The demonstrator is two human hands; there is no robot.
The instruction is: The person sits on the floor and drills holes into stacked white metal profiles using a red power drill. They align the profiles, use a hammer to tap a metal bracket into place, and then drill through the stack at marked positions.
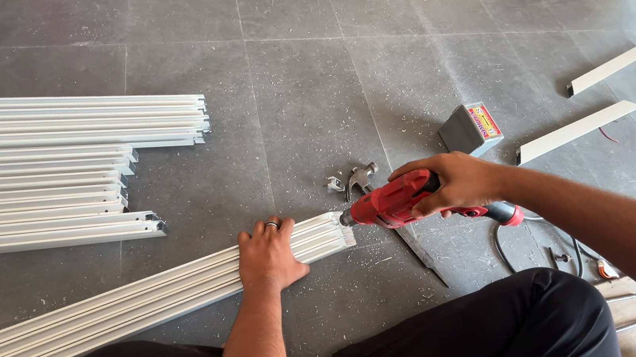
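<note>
While the left hand point(269, 254) pressed flat, fingers spread, on the bundle of white profiles point(132, 302), the right hand point(458, 181) was closed around the red drill point(400, 199). Bundle's long axis ran left-to-right, rising toward the drill; bit met its right end face, in line. Left hand nearer that end.

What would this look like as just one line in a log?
left hand: pressing on white rails | right hand: holding red drill at rail ends | hammer: on floor
</note>
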